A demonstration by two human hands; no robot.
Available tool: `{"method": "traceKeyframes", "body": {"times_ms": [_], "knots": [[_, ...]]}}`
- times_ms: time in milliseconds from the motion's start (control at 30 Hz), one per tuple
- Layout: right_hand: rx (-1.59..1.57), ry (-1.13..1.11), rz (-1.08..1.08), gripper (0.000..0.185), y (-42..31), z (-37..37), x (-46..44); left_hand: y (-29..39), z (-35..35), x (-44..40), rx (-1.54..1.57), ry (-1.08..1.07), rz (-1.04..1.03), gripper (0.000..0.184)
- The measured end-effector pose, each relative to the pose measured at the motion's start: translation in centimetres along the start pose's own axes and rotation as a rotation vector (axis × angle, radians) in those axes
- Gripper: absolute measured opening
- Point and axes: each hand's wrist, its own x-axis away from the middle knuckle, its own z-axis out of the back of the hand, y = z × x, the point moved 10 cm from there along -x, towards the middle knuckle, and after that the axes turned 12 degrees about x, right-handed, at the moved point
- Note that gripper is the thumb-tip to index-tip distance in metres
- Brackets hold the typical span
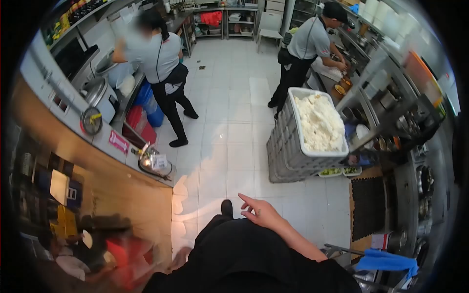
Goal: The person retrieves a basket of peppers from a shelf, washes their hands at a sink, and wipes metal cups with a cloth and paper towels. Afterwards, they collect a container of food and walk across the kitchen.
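My right hand (260,213) hangs in front of my dark clothing with nothing in it, index finger stretched out and fingers apart. A skin-coloured smear low at my left side seems to be my left hand (181,256); its fingers cannot be made out. Ahead and to the right of my right hand stands a stack of grey crates (283,154). On top is a white tub (326,153) heaped with a white, crumbly mass that looks like rice (320,122). Neither hand touches the stack.
A person (163,63) stands at the left counter; another person (305,46) works at the right counter. A metal cylinder (155,161) stands at the left wall's end. A blue cloth (386,261) hangs at lower right. White floor tiles (229,132) run ahead.
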Motion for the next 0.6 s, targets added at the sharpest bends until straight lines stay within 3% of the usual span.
{"method": "traceKeyframes", "body": {"times_ms": [100, 133, 167, 233, 267, 300, 333, 467, 533, 600], "knots": [[-0.147, 0.032, -0.136, 0.062, 3.0, 3.2, -5.4, 14.1, 17.0, -13.3, -0.124, 0.206, -0.104, 0.050], [-0.043, 0.029, -0.180, 0.061, 3.8, 4.9, -7.3, 20.7, 24.9, -13.1, 0.184, 0.477, -0.434, 0.036], [-0.048, 0.027, -0.181, 0.061, 4.6, 6.0, -9.2, 26.5, 30.0, -16.9, 0.134, 0.595, -0.505, 0.048], [-0.024, 0.092, -0.198, 0.061, 6.7, 8.9, -13.1, 44.1, 40.2, -7.6, 0.165, 0.604, -0.629, 0.042], [-0.022, 0.118, -0.169, 0.060, 7.4, 10.0, -15.1, 47.4, 43.3, -11.6, 0.301, 0.550, -0.622, 0.040], [-0.026, 0.113, -0.171, 0.060, 8.1, 10.9, -17.2, 52.7, 46.4, -11.2, 0.298, 0.595, -0.775, 0.040], [-0.037, 0.118, -0.183, 0.060, 9.0, 12.0, -19.4, 57.6, 48.2, -9.9, 0.294, 0.639, -0.928, 0.040], [-0.056, 0.075, -0.206, 0.059, 14.5, 15.1, -29.5, 66.5, 49.3, -14.3, 0.408, 0.556, -1.024, 0.040], [-0.055, 0.060, -0.156, 0.058, 16.6, 17.2, -34.7, 65.6, 46.3, -18.0, 0.230, 0.610, -1.035, 0.041], [-0.045, 0.069, -0.105, 0.057, 18.0, 20.8, -40.3, 59.8, 40.7, -25.8, 0.156, 0.449, -0.771, 0.047]]}}
